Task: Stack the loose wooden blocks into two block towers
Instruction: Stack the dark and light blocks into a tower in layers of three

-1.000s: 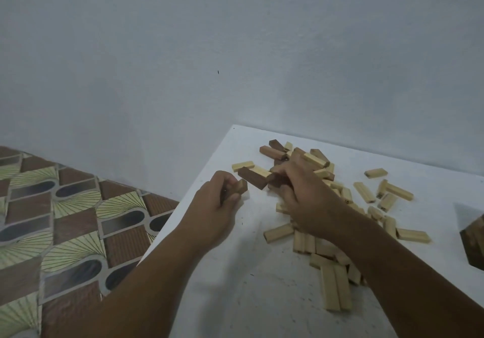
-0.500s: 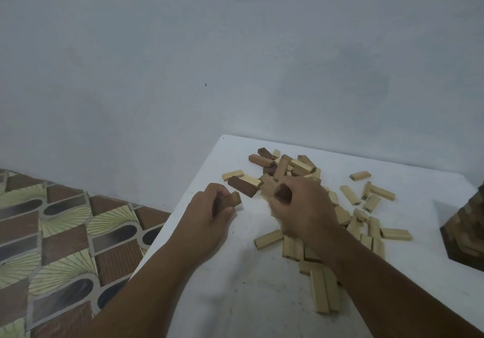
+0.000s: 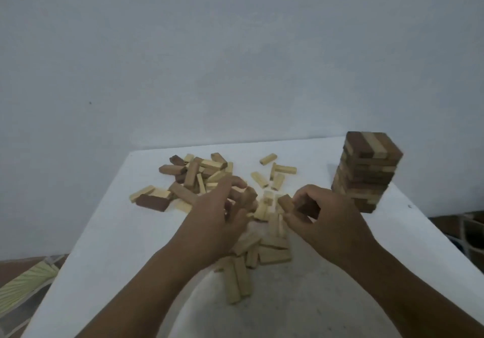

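Two hands (image 3: 212, 222) (image 3: 327, 222) gripping rectangular wooden blocks (image 3: 286, 203)

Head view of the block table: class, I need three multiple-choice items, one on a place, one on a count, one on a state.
1. Where does the block tower stand?
A. right of the loose blocks
B. left of them
C. on the floor

2. How many finished towers show?
A. none
B. one
C. three

3. What is the right hand doing?
A. lying flat
B. pressing the tower
C. gripping a brown block

Answers: 1 A, it rises at the table's right side. 2 B, only one stack stands. 3 C, its fingers curl round the block.
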A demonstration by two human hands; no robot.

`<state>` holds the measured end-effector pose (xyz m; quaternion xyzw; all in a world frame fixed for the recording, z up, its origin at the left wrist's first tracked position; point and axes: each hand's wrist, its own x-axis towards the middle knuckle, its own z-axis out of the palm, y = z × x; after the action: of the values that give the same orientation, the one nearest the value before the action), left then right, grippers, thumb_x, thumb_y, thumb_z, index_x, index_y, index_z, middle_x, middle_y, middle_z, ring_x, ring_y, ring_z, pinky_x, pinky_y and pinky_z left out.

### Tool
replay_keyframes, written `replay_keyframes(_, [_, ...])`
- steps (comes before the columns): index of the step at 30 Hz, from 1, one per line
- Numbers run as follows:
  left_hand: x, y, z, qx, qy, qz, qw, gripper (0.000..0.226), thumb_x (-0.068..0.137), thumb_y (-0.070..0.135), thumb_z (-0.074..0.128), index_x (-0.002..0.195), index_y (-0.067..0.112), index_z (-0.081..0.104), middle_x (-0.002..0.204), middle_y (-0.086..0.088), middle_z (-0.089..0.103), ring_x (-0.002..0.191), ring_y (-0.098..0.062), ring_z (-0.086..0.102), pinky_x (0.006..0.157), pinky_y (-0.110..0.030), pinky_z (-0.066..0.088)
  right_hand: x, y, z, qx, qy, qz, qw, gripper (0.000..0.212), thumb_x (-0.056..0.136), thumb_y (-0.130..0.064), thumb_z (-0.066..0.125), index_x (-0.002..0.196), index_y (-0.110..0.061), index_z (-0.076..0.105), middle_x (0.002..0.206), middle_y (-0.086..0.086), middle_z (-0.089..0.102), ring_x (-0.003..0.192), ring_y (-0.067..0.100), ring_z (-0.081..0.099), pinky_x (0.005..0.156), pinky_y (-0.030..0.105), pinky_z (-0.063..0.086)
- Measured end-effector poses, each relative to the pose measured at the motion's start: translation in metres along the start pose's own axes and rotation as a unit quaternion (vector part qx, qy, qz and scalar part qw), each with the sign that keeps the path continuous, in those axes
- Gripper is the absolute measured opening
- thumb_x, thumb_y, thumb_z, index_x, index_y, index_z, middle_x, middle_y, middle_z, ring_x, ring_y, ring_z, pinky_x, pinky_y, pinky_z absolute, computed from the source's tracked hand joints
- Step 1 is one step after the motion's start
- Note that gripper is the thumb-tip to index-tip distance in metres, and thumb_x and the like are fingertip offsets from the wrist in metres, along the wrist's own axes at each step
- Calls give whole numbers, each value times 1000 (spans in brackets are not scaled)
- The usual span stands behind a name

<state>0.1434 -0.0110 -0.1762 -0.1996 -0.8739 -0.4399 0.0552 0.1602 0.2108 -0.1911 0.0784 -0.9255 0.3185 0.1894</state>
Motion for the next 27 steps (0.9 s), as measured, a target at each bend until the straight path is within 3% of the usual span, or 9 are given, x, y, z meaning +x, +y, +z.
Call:
replay_keyframes(6, [26, 34, 67, 19, -45, 29, 998, 26, 89, 28, 66, 111, 36, 54, 85, 12, 65, 66, -6, 66, 64, -23, 55, -40, 45, -27, -53, -35, 134, 989, 23, 76, -57, 69, 78, -38, 55, 76, -26, 60, 71, 1, 59, 73, 16, 50])
replay_keyframes(10, [32, 44, 102, 50, -38, 26, 998, 26, 88, 32, 66, 112, 34, 58, 87, 18, 64, 69, -2, 62, 65, -6, 42, -52, 57, -26, -42, -60, 172, 982, 28, 75, -65, 62, 87, -42, 54, 89, -26, 60, 80, 3, 59, 81, 16, 50])
replay_keyframes(13, [29, 40, 114, 72, -45, 25, 996, 27, 93, 34, 59, 120, 32, 60, 97, 12, 68, 75, -6, 63, 73, -16, 51, -56, 60, -31, -3, 1, 155, 988, 34, 75, -53, 71, 100, -41, 51, 92, -25, 58, 80, 0, 59, 74, 7, 48])
replay_keyframes(17, [23, 31, 112, 100, -36, 44, 993, 30, 93, 33, 59, 122, 33, 62, 94, 16, 67, 76, -2, 59, 77, -21, 51, -62, 64, -33, 51, 45, 146, 987, 36, 82, -9, 70, 95, -32, 45, 88, -17, 55, 82, 5, 59, 67, 5, 45])
replay_keyframes(21, [20, 24, 109, 126, -62, 48, 989, 35, 92, 33, 59, 127, 33, 62, 115, 13, 63, 96, -8, 56, 90, -30, 50, -63, 69, -28, 48, 64, 123, 989, 33, 83, -13, 70, 97, -36, 51, 94, -22, 58, 87, 1, 58, 73, -2, 41])
replay_keyframes(24, [18, 21, 108, 131, -68, 68, 987, 23, 89, 31, 64, 112, 30, 69, 105, 11, 58, 88, -7, 53, 77, -26, 49, -61, 72, -27, 10, 94, 105, 990, 29, 80, -27, 65, 109, -25, 64, 105, -11, 63, 90, 4, 58, 78, -3, 39])
replay_keyframes(27, [18, 22, 108, 125, -60, 83, 987, 18, 93, 32, 56, 97, 25, 72, 91, 10, 60, 80, -4, 53, 71, -20, 43, -63, 75, -28, -1, 114, 111, 987, 33, 83, -26, 66, 115, -17, 67, 103, -7, 66, 87, 2, 57, 81, 3, 37])
